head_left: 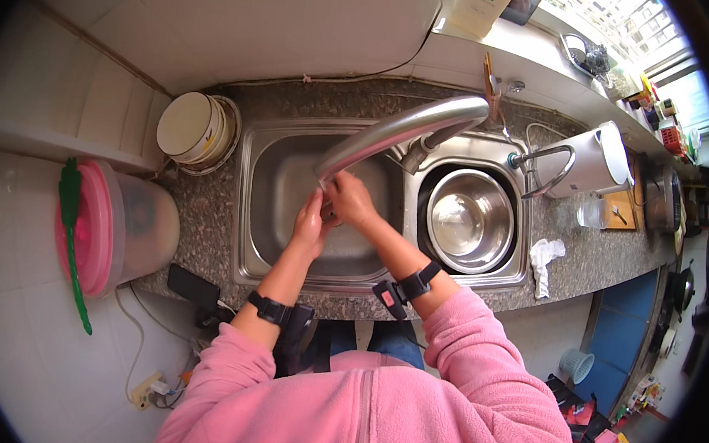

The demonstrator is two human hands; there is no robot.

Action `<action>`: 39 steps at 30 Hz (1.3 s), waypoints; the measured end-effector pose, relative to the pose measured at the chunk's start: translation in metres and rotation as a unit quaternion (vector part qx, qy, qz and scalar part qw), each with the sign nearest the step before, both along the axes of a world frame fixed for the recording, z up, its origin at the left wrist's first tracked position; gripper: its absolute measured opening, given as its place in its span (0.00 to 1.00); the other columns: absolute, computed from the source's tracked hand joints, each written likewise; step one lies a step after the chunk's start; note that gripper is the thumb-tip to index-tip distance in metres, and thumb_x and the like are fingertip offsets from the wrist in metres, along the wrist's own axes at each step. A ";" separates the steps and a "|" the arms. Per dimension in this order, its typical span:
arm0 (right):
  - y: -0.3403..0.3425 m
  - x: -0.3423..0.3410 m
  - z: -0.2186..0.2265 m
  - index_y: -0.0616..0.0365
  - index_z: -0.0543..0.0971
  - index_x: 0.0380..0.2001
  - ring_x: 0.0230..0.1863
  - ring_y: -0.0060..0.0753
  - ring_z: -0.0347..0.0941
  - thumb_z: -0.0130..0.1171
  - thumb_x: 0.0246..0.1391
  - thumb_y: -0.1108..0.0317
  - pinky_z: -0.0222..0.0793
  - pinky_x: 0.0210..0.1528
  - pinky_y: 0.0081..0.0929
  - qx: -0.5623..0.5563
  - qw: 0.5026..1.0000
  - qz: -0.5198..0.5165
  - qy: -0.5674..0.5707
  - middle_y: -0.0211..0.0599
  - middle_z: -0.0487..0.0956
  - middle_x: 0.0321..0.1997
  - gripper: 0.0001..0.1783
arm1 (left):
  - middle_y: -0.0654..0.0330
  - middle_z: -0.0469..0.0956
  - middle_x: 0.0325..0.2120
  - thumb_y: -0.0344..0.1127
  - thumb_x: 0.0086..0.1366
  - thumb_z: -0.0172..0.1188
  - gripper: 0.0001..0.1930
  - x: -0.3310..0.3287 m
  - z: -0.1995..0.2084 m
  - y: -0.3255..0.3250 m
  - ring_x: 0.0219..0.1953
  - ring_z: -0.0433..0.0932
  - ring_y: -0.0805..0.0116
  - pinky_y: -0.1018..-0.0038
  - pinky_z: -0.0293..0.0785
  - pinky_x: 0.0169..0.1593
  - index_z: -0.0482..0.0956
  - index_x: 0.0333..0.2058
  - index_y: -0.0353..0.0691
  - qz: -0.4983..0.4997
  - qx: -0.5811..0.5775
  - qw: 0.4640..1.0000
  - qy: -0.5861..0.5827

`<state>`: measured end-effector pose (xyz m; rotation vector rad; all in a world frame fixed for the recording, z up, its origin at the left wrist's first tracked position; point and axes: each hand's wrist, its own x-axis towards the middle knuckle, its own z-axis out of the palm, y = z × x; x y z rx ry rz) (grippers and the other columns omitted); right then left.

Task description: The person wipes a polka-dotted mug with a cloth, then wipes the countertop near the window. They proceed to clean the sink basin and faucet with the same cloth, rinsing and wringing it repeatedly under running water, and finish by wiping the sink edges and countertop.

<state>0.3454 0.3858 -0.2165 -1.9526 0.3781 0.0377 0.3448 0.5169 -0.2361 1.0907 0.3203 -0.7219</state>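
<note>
Over the left sink basin (pixel 280 166), my two hands meet just below the mouth of the curved metal faucet (pixel 403 130). My left hand (pixel 310 225) reaches up from below, its fingers closed and pressed toward the other hand. Bent over from the right, my right hand (pixel 351 199) has its fingers curled in against the left one. Both hands look wet. Whatever lies between them, if anything, is hidden by the fingers and the faucet's end.
A steel bowl (pixel 486 248) sits in the right basin. White bowls (pixel 188 129) are stacked at left, beside a pink-lidded tub (pixel 142 226) with a green brush (pixel 71 224). A white cloth (pixel 543 265), small tap (pixel 554 175) and white pitcher (pixel 580 164) stand right. A phone (pixel 194 285) lies at the counter edge.
</note>
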 end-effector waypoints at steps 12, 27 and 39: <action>0.044 0.003 0.034 0.55 0.76 0.33 0.35 0.60 0.79 0.52 0.63 0.55 0.71 0.34 0.56 -0.200 0.977 0.018 -0.067 0.53 0.81 0.29 0.14 | 0.64 0.78 0.44 0.64 0.73 0.44 0.28 0.033 -0.098 -0.014 0.46 0.78 0.67 0.64 0.75 0.55 0.73 0.57 0.49 -0.008 -0.384 0.923 -0.026; -0.019 0.001 -0.027 0.60 0.69 0.39 0.38 0.65 0.77 0.53 0.66 0.53 0.70 0.39 0.56 -0.143 0.984 -0.099 -0.050 0.57 0.80 0.31 0.18 | 0.59 0.78 0.43 0.40 0.72 0.57 0.20 0.033 -0.047 0.037 0.44 0.79 0.65 0.62 0.79 0.47 0.70 0.60 0.48 0.088 0.027 0.988 0.121; -0.026 -0.021 0.000 0.61 0.73 0.33 0.27 0.44 0.75 0.62 0.55 0.66 0.70 0.33 0.37 0.060 0.993 -0.097 -0.035 0.46 0.77 0.26 0.11 | 0.48 0.73 0.53 0.27 0.62 0.58 0.29 0.034 -0.092 0.005 0.56 0.74 0.53 0.66 0.72 0.57 0.63 0.62 0.42 -0.174 0.247 0.896 -0.326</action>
